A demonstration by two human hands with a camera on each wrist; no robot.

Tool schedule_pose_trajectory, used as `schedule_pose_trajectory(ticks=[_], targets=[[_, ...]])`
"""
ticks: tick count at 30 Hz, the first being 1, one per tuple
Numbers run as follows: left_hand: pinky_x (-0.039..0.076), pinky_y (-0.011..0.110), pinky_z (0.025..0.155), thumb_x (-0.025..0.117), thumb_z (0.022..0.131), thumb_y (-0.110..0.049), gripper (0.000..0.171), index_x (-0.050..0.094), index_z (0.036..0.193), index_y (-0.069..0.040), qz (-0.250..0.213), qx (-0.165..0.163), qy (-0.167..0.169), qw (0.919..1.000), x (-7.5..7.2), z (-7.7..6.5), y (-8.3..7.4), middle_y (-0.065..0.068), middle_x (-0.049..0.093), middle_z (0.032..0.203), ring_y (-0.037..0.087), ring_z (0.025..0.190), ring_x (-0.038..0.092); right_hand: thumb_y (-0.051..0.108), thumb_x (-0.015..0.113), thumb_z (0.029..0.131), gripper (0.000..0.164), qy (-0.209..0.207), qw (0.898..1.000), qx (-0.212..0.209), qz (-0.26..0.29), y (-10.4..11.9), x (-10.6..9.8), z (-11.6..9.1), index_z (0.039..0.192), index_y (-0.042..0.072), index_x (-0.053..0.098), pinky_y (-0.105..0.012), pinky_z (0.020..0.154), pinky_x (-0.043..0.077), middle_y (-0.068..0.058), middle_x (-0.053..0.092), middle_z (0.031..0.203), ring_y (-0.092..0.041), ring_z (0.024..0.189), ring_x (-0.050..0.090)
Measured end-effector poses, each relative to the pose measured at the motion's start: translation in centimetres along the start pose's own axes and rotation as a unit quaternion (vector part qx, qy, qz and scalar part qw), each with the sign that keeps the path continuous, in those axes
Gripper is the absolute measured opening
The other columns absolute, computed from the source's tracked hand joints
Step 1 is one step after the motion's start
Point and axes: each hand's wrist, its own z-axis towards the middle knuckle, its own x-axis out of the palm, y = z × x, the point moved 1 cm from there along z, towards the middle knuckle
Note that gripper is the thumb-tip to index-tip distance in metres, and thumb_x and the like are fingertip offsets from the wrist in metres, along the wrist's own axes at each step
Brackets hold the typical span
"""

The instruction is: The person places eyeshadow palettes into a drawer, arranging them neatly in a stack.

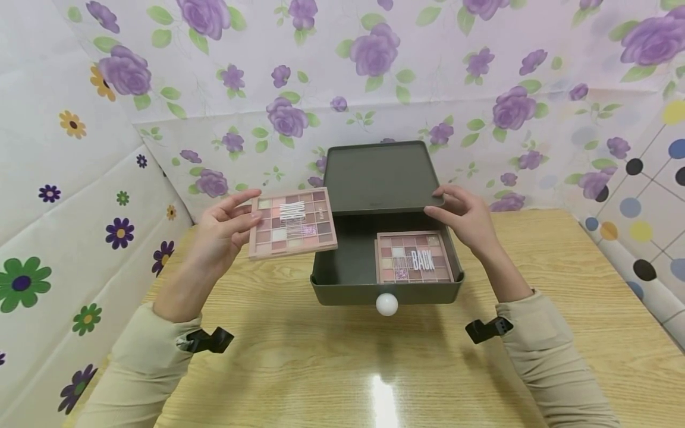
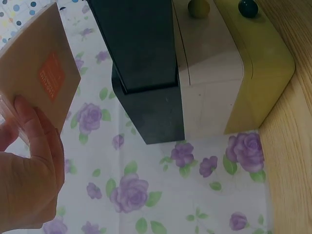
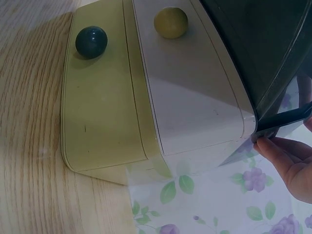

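In the head view my left hand (image 1: 225, 229) pinches a pink eyeshadow palette (image 1: 293, 223) by its left edge, raised left of a dark green drawer (image 1: 342, 292). The left wrist view shows the palette's plain back (image 2: 39, 73) with an orange label. A second eyeshadow palette (image 1: 414, 258) lies in the right half of the drawer, which is pulled out and has a white round knob (image 1: 387, 304). My right hand (image 1: 462, 217) grips the front right corner of the drawer unit's dark green top (image 1: 380, 175). Some of its fingers are cut off in the right wrist view.
Below the green drawer, the unit has a white drawer (image 3: 195, 87) with a yellow knob and a yellow drawer (image 3: 100, 112) with a dark knob. It stands on a wood-grain table (image 1: 299, 356), before a wall sheet (image 1: 241, 77) printed with purple flowers.
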Motion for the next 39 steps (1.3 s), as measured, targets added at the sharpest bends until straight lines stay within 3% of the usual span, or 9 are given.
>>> schedule_pose_trajectory(ticks=[9,20,39], targets=[[0.052,0.021,0.069,0.058,0.084,0.008,0.031,0.060,0.110,-0.009,0.013,-0.028,0.009,0.9995,1.6,0.5,0.7,0.009,0.051,0.089,0.013,0.075,0.059,0.030,0.071,0.079,0.040,0.000,1.000,0.000,0.005,-0.1,0.0,0.0,0.109,0.009,0.058,-0.052,0.093,0.039,-0.011,0.048,0.132,-0.032,0.118,0.047],[0.054,0.025,0.067,0.052,0.085,0.012,0.039,0.048,0.121,-0.002,0.040,-0.064,0.026,0.9968,3.7,1.4,1.8,0.007,0.057,0.089,0.015,0.078,0.062,0.031,0.072,0.079,0.040,-0.002,1.000,0.002,0.005,-0.2,0.0,0.0,0.109,0.009,0.059,-0.052,0.093,0.038,-0.010,0.049,0.132,-0.031,0.118,0.047],[0.053,0.028,0.064,0.056,0.084,0.009,0.052,0.037,0.133,0.005,0.098,-0.084,0.065,0.9894,6.7,2.8,3.5,0.010,0.057,0.099,0.016,0.078,0.061,0.031,0.072,0.078,0.039,-0.006,1.000,0.000,0.009,-0.1,0.0,0.1,0.108,0.010,0.059,-0.049,0.092,0.041,-0.011,0.053,0.126,-0.029,0.116,0.049]])
